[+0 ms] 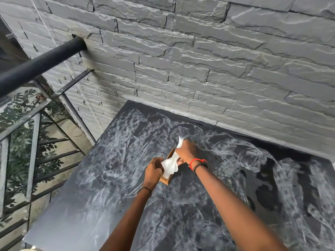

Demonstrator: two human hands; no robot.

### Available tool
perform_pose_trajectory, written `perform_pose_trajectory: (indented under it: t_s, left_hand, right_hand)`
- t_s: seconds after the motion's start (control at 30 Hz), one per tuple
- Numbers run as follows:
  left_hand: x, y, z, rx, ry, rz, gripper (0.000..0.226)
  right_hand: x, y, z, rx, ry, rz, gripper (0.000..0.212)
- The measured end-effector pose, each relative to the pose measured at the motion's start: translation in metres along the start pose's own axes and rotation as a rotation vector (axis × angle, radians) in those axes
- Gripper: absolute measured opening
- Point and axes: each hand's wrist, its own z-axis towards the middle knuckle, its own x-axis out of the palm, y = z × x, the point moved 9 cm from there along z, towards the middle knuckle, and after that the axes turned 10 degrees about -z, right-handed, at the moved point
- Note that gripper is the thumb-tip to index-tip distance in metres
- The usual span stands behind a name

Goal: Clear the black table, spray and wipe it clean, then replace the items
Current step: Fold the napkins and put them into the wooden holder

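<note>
Right hand [185, 153] pinching a white tissue [170, 164] over a small wooden tissue box [167, 178], left hand [154, 171] closed against the box's near-left side, box resting mid-worktop [112, 169] on black, smeared surface, grey stone wall [199, 69] behind the box.

An outdoor balcony or terrace: a grey stone-clad wall [199, 57] backs the black tabletop [112, 178], with a metal railing [36, 66] and tree foliage [20, 134] left of the wall.

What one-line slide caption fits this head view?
Both hands, left and right, pull white tissue from a wooden box on the smeared black table.
</note>
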Motion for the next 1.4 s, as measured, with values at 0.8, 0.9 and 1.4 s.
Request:
perform_pose_trajectory:
  t_s: [0.8,0.9,1.4]
  left_hand:
    - [0.014,-0.008,-0.003,-0.111,0.188,-0.206,0.066]
    - [0.014,-0.004,-0.01,-0.11,0.16,-0.247,0.066]
    - [-0.031,0.007,-0.105,0.042,-0.099,-0.362,0.068]
  right_hand:
    - [0.092,-0.062,-0.045,0.343,0.136,1.004,0.023]
    - [0.091,-0.058,-0.05,0.319,0.105,0.978,0.024]
    - [0.088,-0.026,-0.117,0.012,0.193,0.88,0.029]
